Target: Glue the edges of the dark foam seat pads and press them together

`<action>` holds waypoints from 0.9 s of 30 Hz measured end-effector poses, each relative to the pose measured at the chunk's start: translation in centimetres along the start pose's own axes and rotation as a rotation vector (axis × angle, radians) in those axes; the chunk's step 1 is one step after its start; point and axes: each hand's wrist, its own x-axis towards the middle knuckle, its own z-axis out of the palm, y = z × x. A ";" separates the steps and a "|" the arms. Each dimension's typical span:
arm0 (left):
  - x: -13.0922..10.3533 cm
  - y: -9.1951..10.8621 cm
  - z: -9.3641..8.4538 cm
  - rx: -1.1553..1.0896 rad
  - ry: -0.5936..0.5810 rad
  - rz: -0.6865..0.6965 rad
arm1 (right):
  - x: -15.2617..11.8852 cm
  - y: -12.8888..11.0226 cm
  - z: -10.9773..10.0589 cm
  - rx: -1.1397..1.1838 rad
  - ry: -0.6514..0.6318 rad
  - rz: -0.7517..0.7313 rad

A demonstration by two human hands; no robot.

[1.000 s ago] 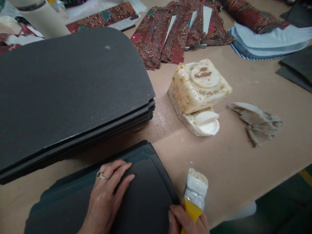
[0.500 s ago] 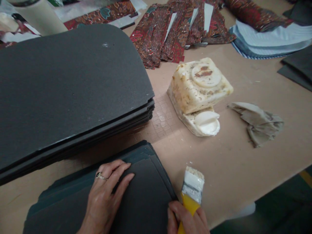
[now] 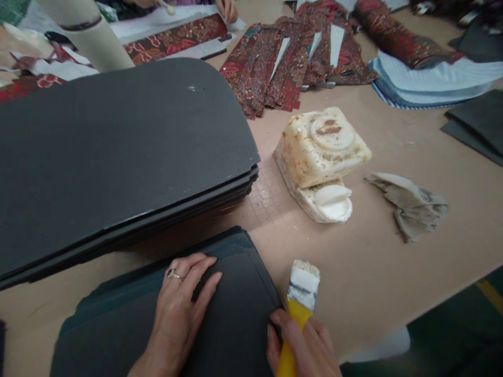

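Yellowed container (image 3: pixel 310 157): on the table (image 3: pixel 365 277), white paste (image 3: pixel 338 210) in its opening.
Left hand (image 3: pixel 178 306): lies on the dark sheets (image 3: pixel 236 314), fingers slightly spread.
Right hand (image 3: pixel 310 345): closed around the yellow brush (image 3: pixel 299 309), fingertips touching their edge.

Yellow brush handle (image 3: pixel 295 319); red-brown floral fabric strips (image 3: pixel 271 68).

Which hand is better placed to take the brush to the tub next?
Right, I'd say. The right hand grips the brush and looks nearer the tub, though its fingers also touch the sheets; the left hand rests on them.
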 end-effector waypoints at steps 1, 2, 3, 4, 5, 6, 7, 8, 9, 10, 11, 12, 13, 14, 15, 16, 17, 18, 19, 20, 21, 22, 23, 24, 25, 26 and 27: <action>-0.1 0.0 0.0 -0.003 -0.001 -0.006 | -0.1 0.5 -0.3 -0.010 0.000 -0.012; -0.1 -0.1 0.0 -0.009 -0.001 -0.010 | -0.1 1.1 -0.6 -0.024 0.014 -0.016; -0.2 -0.1 0.0 -0.018 -0.003 -0.013 | -0.2 1.6 -0.8 -0.043 0.053 -0.006; -0.3 -0.1 0.0 -0.030 -0.005 -0.014 | -0.2 1.9 -1.1 -0.057 0.124 0.007; -0.4 -0.1 0.0 -0.043 -0.003 -0.013 | -0.2 2.1 -1.2 -0.054 0.207 0.019; -0.5 -0.1 -0.1 -0.054 -0.002 -0.014 | -0.2 2.0 -1.3 -0.028 0.273 0.022; -0.6 -0.2 -0.1 -0.061 -0.002 -0.017 | -0.2 1.7 -1.2 0.017 0.303 0.006; -0.7 -0.2 0.0 -0.063 -0.001 -0.023 | -0.1 1.2 -1.0 0.076 0.285 -0.040; -0.8 -0.1 0.0 -0.060 0.004 -0.028 | 0.0 0.6 -0.7 0.135 0.227 -0.099; -0.8 -0.1 0.0 -0.054 0.011 -0.031 | 0.1 0.0 -0.3 0.184 0.145 -0.157; -0.8 0.0 0.1 -0.047 0.017 -0.033 | 0.2 -0.7 0.1 0.217 0.069 -0.200; -0.8 0.1 0.2 -0.044 0.024 -0.034 | 0.3 -1.3 0.5 0.237 0.018 -0.230; -0.8 0.2 0.3 -0.046 0.032 -0.033 | 0.3 -1.7 0.8 0.246 -0.011 -0.242; -0.8 0.4 0.3 -0.052 0.038 -0.033 | 0.3 -2.0 1.2 0.246 -0.024 -0.240; -0.8 0.6 0.4 -0.058 0.040 -0.037 | 0.3 -2.2 1.4 0.242 -0.029 -0.231; -1.0 0.9 0.4 -0.060 0.050 -0.042 | 0.2 -2.2 1.6 0.236 -0.035 -0.229; -1.2 1.3 0.4 -0.053 0.065 -0.046 | 0.1 -2.0 1.8 0.231 -0.034 -0.242; -1.7 1.7 0.4 -0.040 0.083 -0.048 | 0.0 -1.8 1.9 0.226 -0.028 -0.263; -2.3 2.2 0.3 -0.027 0.095 -0.040 | -0.1 -1.5 2.1 0.217 -0.018 -0.289; -3.0 2.7 0.1 -0.016 0.093 -0.020 | -0.3 -1.1 2.3 0.206 -0.012 -0.316; -3.9 3.2 -0.1 -0.006 0.075 0.010 | -0.5 -0.7 2.6 0.194 -0.007 -0.347; -4.8 3.6 -0.3 0.006 0.031 0.044 | -0.7 -0.3 2.9 0.187 0.005 -0.379; -5.7 4.0 -0.6 0.020 -0.032 0.071 | -1.1 0.1 3.3 0.180 0.010 -0.407; -6.5 4.2 -0.9 0.041 -0.097 0.085 | -1.4 0.5 3.8 0.181 0.014 -0.427; -7.3 4.2 -1.2 0.066 -0.160 0.080 | -1.8 0.9 4.3 0.196 0.025 -0.437; -8.0 3.9 -1.7 0.095 -0.207 0.055 | -2.2 1.3 4.8 0.220 0.036 -0.433; -8.6 3.4 -2.2 0.122 -0.232 0.018 | -2.5 1.7 5.4 0.249 0.049 -0.420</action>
